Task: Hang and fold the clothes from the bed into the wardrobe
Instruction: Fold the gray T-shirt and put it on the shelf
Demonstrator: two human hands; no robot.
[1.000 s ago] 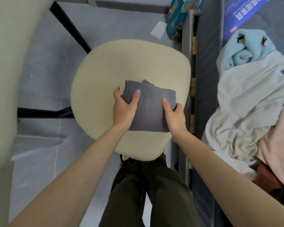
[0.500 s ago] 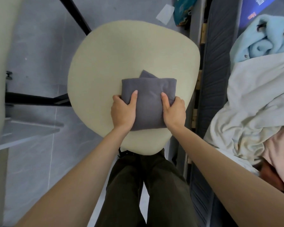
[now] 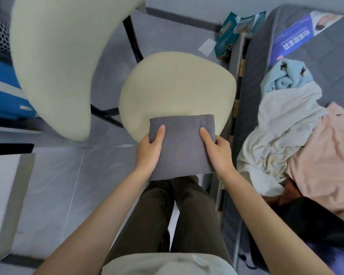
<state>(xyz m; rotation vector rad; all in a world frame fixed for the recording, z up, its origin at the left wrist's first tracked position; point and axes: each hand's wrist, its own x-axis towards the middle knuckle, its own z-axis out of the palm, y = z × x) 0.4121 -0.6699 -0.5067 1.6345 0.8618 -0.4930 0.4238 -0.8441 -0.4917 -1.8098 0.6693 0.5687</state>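
— So, what have the hands got?

— Both are closed on the folded grey garment (image 3: 182,145). The left hand (image 3: 148,153) pinches its left edge, thumb lying on top and fingers tucked out of sight beneath; the right hand (image 3: 219,153) does the same on the right edge. It is a compact, squared bundle with a neat fold along its far side.

— Is it resting on anything?

— Its far part lies over the near rim of the cream chair seat (image 3: 177,86), while the near part overhangs the person's dark trousers (image 3: 179,215). Whether it touches the seat or is held just above it, I cannot tell.

— Which step would you call this?

— The folding of this piece looks finished, so I judge it to be the pick-up for carrying to the wardrobe, which is not in view.

— And the next move?

— Keep the bundle level and squeezed from both sides so the layers do not slip open, then turn toward the shelf.

— Much left after that?

— Plenty, I think. On the bed (image 3: 326,46) to the right lie a light blue piece (image 3: 282,80), a white garment (image 3: 280,124) and a pink one (image 3: 322,155), all loose and unfolded.
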